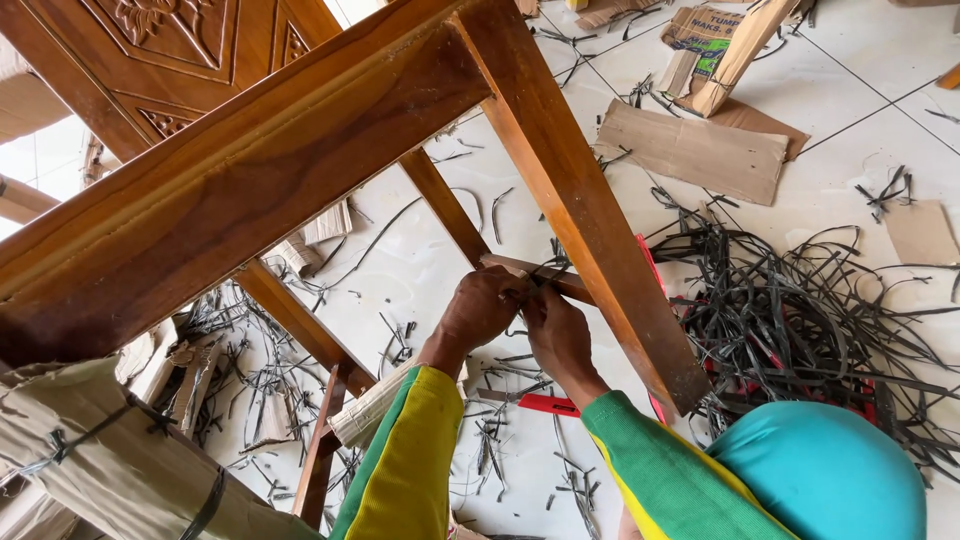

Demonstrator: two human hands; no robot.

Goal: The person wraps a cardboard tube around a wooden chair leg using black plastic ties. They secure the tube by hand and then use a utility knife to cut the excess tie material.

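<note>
Both hands, left hand [483, 305] and right hand [556, 335], are closed on a black strap [545, 270] at the thin wooden rail [520, 268]; judged mid-fastening or cutting, requiring steady tension next.

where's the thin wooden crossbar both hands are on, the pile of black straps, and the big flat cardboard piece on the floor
thin wooden crossbar [507, 265]: head view, its bare left end above the hands.
pile of black straps [800, 320]: head view, middle of the tangle on the tiled floor.
flat cardboard piece [692, 152]: head view, centre of its upper face.
</note>
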